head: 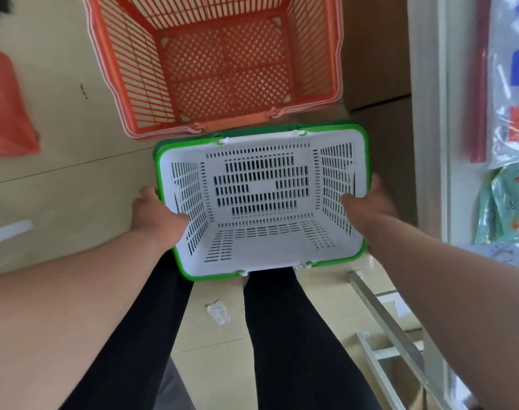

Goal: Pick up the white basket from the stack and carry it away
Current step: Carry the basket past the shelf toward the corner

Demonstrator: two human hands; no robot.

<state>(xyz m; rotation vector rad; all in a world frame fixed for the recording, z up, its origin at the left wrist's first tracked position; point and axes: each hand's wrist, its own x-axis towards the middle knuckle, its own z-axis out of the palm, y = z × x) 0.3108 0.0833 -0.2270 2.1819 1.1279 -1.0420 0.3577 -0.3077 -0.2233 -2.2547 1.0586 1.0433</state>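
Both hands on white basket (261,202), one per short side: left hand (156,216) clamped over left rim, thumb inside; right hand (369,202) same on right rim. Two-sided hold keeps it level (green handles folded flat on rim, unused). Basket above the legs, just beside near edge of orange basket (216,63) on the floor. Likely lifted clear already; can't confirm, underside hidden. Next: carry off.

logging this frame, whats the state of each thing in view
white basket: empty, upright, gripped at both short sides
left hand: clasped on the basket's left rim
right hand: clasped on the basket's right rim
orange basket: empty, upright, just beyond the white one
scrap of paper: crumpled on the floor
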